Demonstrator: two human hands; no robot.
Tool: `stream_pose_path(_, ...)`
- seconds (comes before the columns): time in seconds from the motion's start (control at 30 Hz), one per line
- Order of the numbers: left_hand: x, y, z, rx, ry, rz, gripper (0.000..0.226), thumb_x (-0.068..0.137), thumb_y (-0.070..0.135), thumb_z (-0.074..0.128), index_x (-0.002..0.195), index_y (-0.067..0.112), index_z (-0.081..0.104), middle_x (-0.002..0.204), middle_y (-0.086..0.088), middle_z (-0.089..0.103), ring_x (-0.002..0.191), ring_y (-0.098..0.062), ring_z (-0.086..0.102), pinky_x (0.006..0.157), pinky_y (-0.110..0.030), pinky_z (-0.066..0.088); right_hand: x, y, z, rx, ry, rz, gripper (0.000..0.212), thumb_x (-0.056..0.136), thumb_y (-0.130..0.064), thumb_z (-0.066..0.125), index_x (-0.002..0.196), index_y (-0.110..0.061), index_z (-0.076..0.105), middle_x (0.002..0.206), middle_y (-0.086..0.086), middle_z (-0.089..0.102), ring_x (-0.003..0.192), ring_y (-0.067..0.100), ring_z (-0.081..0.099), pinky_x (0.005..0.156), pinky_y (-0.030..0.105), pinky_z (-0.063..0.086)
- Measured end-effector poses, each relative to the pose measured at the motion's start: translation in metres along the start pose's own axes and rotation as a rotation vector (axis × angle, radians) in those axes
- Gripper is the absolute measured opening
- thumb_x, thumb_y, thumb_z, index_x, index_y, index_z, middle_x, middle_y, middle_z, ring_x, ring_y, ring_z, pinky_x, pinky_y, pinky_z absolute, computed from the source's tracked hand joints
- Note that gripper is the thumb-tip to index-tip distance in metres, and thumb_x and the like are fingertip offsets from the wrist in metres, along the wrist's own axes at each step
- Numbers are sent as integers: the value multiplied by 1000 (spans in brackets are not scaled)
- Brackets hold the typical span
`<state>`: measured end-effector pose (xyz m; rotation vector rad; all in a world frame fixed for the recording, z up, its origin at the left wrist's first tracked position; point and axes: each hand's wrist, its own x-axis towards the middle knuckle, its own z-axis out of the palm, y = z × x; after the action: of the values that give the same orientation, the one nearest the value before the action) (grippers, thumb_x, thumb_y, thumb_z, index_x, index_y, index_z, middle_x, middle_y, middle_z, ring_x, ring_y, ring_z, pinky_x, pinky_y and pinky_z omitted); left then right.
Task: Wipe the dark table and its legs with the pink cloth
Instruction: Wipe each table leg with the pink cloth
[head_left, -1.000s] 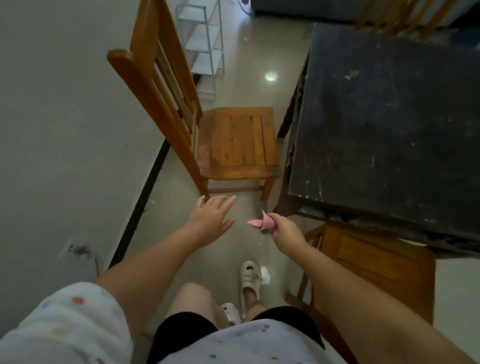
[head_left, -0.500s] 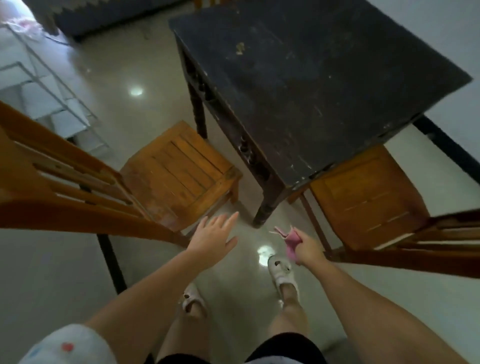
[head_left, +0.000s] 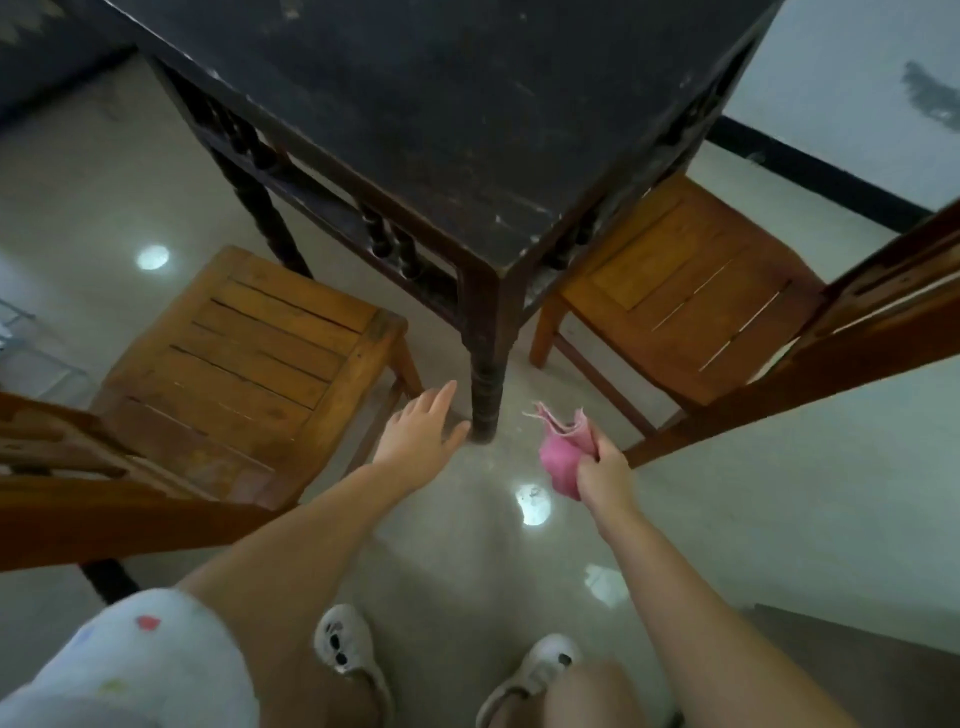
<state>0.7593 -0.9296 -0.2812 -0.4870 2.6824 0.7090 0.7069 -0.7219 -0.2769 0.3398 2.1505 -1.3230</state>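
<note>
The dark table (head_left: 441, 104) fills the upper middle, its worn near corner pointing at me. The corner's turned leg (head_left: 487, 384) drops to the pale floor right in front. My left hand (head_left: 421, 431) reaches out open, fingers spread, just left of the foot of that leg, thumb close to it. My right hand (head_left: 605, 470) is shut on the crumpled pink cloth (head_left: 563, 452), held low to the right of the leg and apart from it.
A wooden chair (head_left: 249, 358) stands left of the leg, its backrest near my left arm. A second wooden chair (head_left: 685, 291) sits partly under the table on the right. My feet in white slippers (head_left: 343, 649) are on the shiny floor.
The view has swung so the table corner and leg are straight ahead and closer. Both hands have moved toward the foot of the leg; the cloth stays in my right hand.
</note>
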Motion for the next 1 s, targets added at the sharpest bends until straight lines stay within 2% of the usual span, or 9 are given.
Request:
stream_pose_path(0.13, 53, -18, 47, -44, 47, 33, 60, 95, 45, 38, 145, 29, 10, 151, -3, 25, 137, -23, 25, 112, -43, 25, 51, 24, 27, 145, 116, 48, 20, 101, -21, 38, 106, -25, 56, 86, -6, 59, 75, 6, 53, 73, 20, 42)
stream_pose_path(0.23, 94, -34, 75, -152, 112, 78, 60, 94, 44, 41, 144, 32, 12, 149, -1, 28, 135, -22, 30, 109, -46, 31, 97, 36, 62, 271, 213, -20, 34, 100, -13, 36, 126, -28, 51, 114, -2, 61, 101, 14, 57, 94, 29, 39)
stream_pose_path(0.3, 118, -42, 93, -313, 191, 111, 56, 95, 40, 40, 144, 33, 15, 149, 1, 30, 134, -20, 32, 107, -44, 33, 123, 44, 89, 390, 298, -173, 48, 97, -5, 35, 138, -29, 40, 133, -4, 51, 122, 17, 48, 106, 33, 35)
stream_pose_path(0.47, 167, -55, 122, -637, 359, 412, 47, 97, 25, 37, 142, 29, 24, 142, 3, 41, 129, -9, 37, 106, -33, 31, 182, 70, 161, 436, 281, -821, 49, 98, -6, 34, 140, -31, 35, 136, -16, 47, 129, 0, 40, 110, 27, 32)
stream_pose_path(0.57, 183, -63, 138, -679, 435, 507, 46, 97, 22, 40, 140, 25, 27, 133, 4, 48, 116, 0, 42, 102, -31, 37, 216, 101, 191, 399, 338, -1020, 45, 96, 0, 36, 137, -15, 42, 131, -9, 52, 125, 2, 46, 107, 22, 37)
stream_pose_path(0.73, 185, -64, 139, -738, 425, 505, 51, 95, 25, 44, 142, 22, 25, 136, -1, 47, 124, -10, 43, 106, -40, 36, 256, 189, 208, 127, 230, -809, 44, 97, -8, 35, 136, -26, 42, 145, 6, 41, 134, 19, 38, 113, 41, 31)
stream_pose_path(0.83, 183, -66, 136, -731, 393, 485, 52, 94, 26, 45, 142, 22, 23, 137, -1, 46, 125, -15, 43, 105, -40, 37, 258, 237, 206, -99, -55, -561, 27, 99, -26, 33, 110, -45, 49, 124, -15, 56, 111, -7, 49, 108, 33, 36)
stream_pose_path(0.93, 185, -69, 134, -754, 385, 515, 53, 94, 25, 47, 142, 22, 23, 135, -1, 47, 124, -15, 44, 102, -39, 38, 258, 226, 192, 297, -48, -364, 15, 91, -29, 51, 97, -24, 64, 89, -10, 71, 72, 0, 65, 74, 25, 52)
stream_pose_path(1.0, 186, -69, 134, -758, 375, 523, 56, 93, 25, 48, 142, 22, 22, 136, -2, 47, 126, -16, 43, 101, -38, 37, 256, 200, 173, 735, 102, -225, 24, 93, -26, 49, 108, -11, 62, 101, 8, 69, 76, 17, 70, 69, 34, 58)
